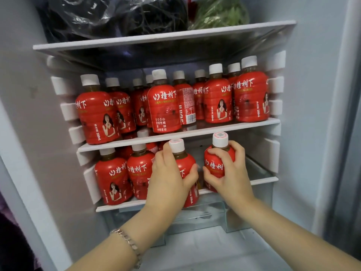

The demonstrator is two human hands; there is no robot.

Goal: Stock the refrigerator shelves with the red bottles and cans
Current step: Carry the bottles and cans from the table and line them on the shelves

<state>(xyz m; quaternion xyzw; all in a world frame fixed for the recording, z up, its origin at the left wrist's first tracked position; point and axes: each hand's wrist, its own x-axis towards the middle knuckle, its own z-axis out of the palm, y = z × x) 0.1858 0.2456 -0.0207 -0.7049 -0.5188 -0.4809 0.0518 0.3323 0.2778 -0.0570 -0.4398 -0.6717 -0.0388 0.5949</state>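
Top shelf [164,37]: bags [109,14] lie across it. Middle shelf [224,128] below it: bottle rows [164,106] fill it wall to wall, front to back. Lower shelf [263,179]: bottle group [113,178] at its left end, more behind. Your left hand [168,178] holds a bottle [185,163] just right of that group, at the front edge. Your right hand [232,173] holds a second bottle [216,165] right of it, close but apart. Drawer [214,218] sits under the lower shelf.
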